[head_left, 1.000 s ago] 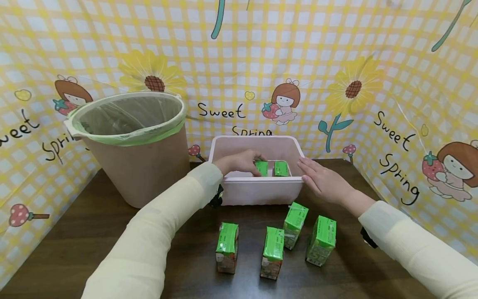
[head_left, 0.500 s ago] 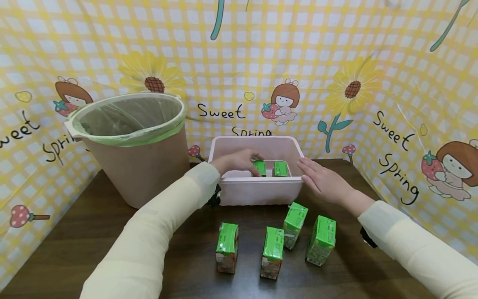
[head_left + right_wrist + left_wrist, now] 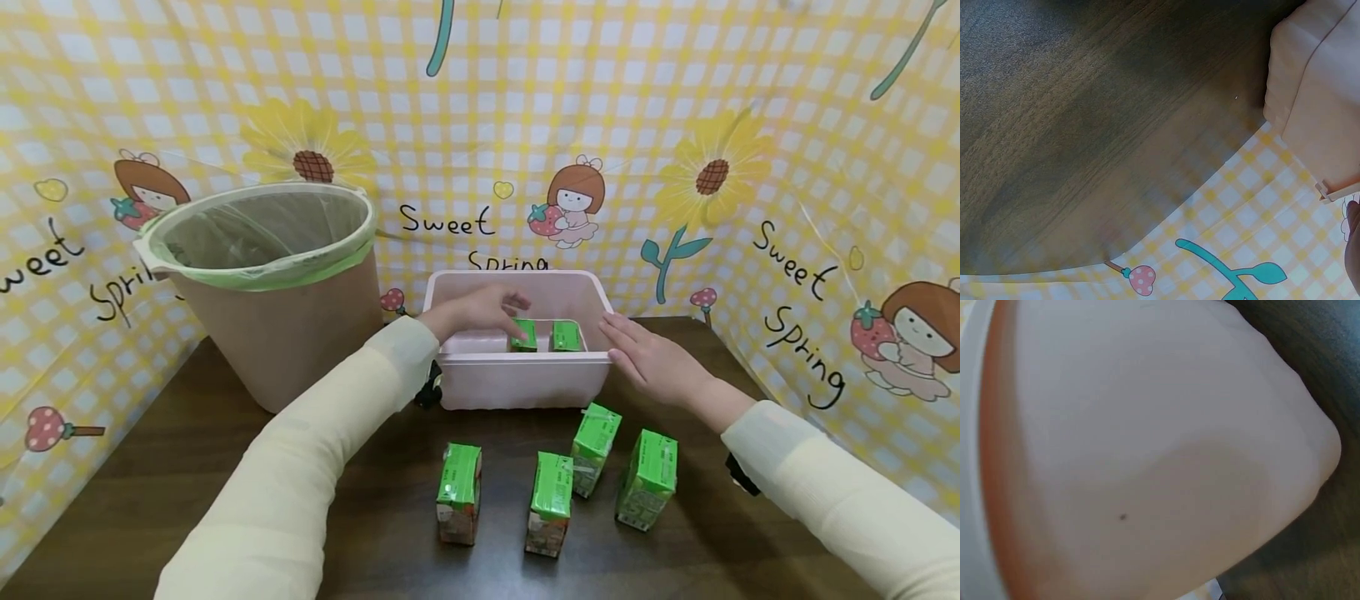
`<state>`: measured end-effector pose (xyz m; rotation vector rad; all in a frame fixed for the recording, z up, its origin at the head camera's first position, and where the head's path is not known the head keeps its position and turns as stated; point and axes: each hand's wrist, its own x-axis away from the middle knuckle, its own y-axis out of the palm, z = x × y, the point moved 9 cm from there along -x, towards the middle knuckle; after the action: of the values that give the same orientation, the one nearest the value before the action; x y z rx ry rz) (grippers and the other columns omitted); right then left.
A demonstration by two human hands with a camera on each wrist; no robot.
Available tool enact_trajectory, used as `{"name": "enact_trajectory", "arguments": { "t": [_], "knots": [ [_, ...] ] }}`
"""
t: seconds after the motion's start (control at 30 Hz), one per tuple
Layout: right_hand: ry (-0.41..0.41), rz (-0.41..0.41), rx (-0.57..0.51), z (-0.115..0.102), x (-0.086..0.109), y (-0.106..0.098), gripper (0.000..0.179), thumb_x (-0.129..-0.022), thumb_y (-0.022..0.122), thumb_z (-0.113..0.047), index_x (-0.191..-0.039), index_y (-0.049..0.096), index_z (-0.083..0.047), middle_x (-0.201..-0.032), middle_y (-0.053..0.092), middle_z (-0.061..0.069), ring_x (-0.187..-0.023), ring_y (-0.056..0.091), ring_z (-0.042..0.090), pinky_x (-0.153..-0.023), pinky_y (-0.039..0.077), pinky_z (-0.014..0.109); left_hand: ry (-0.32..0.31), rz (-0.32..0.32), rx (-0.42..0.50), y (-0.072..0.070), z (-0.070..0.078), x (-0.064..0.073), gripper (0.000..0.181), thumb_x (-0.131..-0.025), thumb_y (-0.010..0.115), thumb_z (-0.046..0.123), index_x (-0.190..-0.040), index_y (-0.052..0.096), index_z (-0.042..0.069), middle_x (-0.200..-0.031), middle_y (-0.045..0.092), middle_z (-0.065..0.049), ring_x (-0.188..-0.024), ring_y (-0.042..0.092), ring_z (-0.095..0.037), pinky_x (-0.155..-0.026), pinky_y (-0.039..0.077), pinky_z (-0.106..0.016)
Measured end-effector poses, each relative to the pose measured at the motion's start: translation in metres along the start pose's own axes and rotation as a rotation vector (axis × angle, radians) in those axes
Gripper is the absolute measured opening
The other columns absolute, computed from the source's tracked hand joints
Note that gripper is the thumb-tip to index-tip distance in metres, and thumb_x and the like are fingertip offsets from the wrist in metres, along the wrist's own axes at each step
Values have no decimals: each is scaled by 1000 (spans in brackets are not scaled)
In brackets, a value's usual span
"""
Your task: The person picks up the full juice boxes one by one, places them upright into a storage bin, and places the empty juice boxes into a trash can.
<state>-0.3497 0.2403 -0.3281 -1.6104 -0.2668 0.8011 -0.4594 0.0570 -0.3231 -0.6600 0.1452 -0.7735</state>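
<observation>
A pale pink plastic bin (image 3: 525,383) stands on the dark wood table, with two green-topped drink cartons inside: a left carton (image 3: 528,333) and a right carton (image 3: 566,336). Over the left carton, my left hand (image 3: 486,308) reaches across the bin's front left rim, thumb and fingers spread apart. The thumb tip overlaps that carton's top in the head view. Straight fingers of my right hand (image 3: 656,360) rest along the bin's right rim. The left wrist view is filled by the bin's outer wall (image 3: 1147,425); the right wrist view catches the bin's side (image 3: 1322,100).
Several cartons stand upright in front of the bin: one at left (image 3: 459,493), one in the middle (image 3: 549,504), one behind it (image 3: 596,450), one at right (image 3: 647,481). A tall brown trash can (image 3: 300,342) with a liner is at left. Checked cloth (image 3: 465,125) hangs behind.
My left hand has let go of the left carton in the bin; its fingers have spread and lifted slightly. That carton had shifted slightly left before. My right hand stays at the rim.
</observation>
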Motion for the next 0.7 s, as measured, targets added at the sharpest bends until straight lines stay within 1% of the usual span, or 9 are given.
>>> {"name": "enact_trajectory", "arguments": {
  "t": [0.1, 0.23, 0.37, 0.53, 0.63, 0.7],
  "knots": [
    [4, -8, -5, -1, 0, 0, 48, -103, 46, -19, -144, 41, 6, -151, 34, 24, -139, 31, 36, -107, 33, 51, 1, 10, 20, -6, 4, 5, 66, -83, 78, 14, -140, 46, 3, -144, 47, -14, -133, 42, -32, -106, 38, -38],
    [9, -12, -4, -1, 1, 0, 48, -103, 46, -18, -144, 41, 6, -151, 34, 24, -139, 31, 37, -107, 33, 52, 7, 33, 46, -16, 8, 10, 66, -84, 77, 13, -141, 45, 2, -145, 45, -16, -132, 43, -31, -104, 40, -37],
    [7, -13, -7, -1, 0, -1, 48, -104, 46, -19, -144, 40, 6, -151, 34, 24, -139, 31, 37, -107, 33, 52, 22, 52, 72, -26, 11, 14, 65, -84, 77, 13, -140, 46, 2, -143, 47, -14, -131, 45, -29, -102, 42, -36],
    [2, -14, -9, -1, -1, -1, 48, -104, 44, -20, -144, 40, 6, -151, 33, 23, -139, 31, 37, -107, 33, 52, 64, 78, 113, -37, 20, 26, 61, -83, 79, 12, -136, 51, 5, -138, 53, -9, -127, 50, -26, -100, 45, -33],
    [4, -14, -6, 1, -1, 1, 47, -104, 44, -19, -144, 40, 6, -151, 33, 23, -139, 31, 37, -107, 33, 52, 84, 80, 150, -41, 25, 34, 62, -83, 78, 12, -137, 49, 2, -137, 54, -9, -126, 51, -26, -99, 45, -34],
    [3, -11, -6, 1, -1, 2, 47, -104, 45, -19, -144, 40, 6, -152, 33, 23, -139, 31, 36, -107, 33, 52, 82, 82, 175, -44, 26, 38, 64, -83, 78, 12, -139, 47, 1, -137, 53, -9, -126, 51, -25, -100, 44, -34]
  ]
}}
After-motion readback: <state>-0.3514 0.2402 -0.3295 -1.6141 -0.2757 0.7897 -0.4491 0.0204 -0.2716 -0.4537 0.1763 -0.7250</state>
